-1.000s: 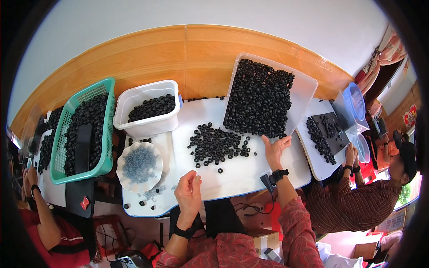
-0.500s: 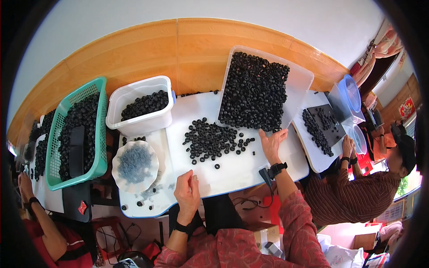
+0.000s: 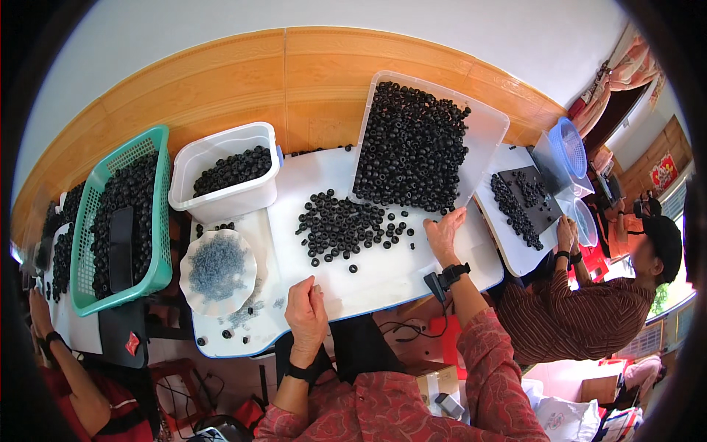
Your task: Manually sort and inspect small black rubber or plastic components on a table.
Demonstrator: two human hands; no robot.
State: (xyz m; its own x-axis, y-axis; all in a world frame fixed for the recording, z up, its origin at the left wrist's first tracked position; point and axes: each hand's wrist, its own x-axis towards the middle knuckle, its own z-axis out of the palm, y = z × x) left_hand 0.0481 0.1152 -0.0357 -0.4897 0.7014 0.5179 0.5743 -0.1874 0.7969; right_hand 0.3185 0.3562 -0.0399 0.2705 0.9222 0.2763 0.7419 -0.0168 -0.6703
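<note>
My left hand [image 3: 306, 315] is closed, fingers curled, above the table's near edge. Whether it holds something small cannot be made out. Farther right, my right hand [image 3: 444, 236] is open, thumb and fingers apart, at the near edge of a clear plastic bin [image 3: 482, 132]. Whether it touches the bin is unclear. The tilted bin is loaded with black ring-shaped parts [image 3: 409, 147]. A loose pile of the same black rings [image 3: 339, 225] lies on the white table [image 3: 383, 287] between my hands, with a single ring [image 3: 353, 269] nearer me.
At left are a scalloped white dish [image 3: 188, 295] of small grey pieces, a white tub [image 3: 236, 203] and a green basket [image 3: 158, 258], both with black parts. A person in a striped shirt [image 3: 589, 317] works at the right table; another person's arm [image 3: 77, 376] shows at left.
My right hand's fingers have drawn in slightly beside the bin's near edge. My left hand stays closed in nearly the same place. The whole view has shifted a little.
</note>
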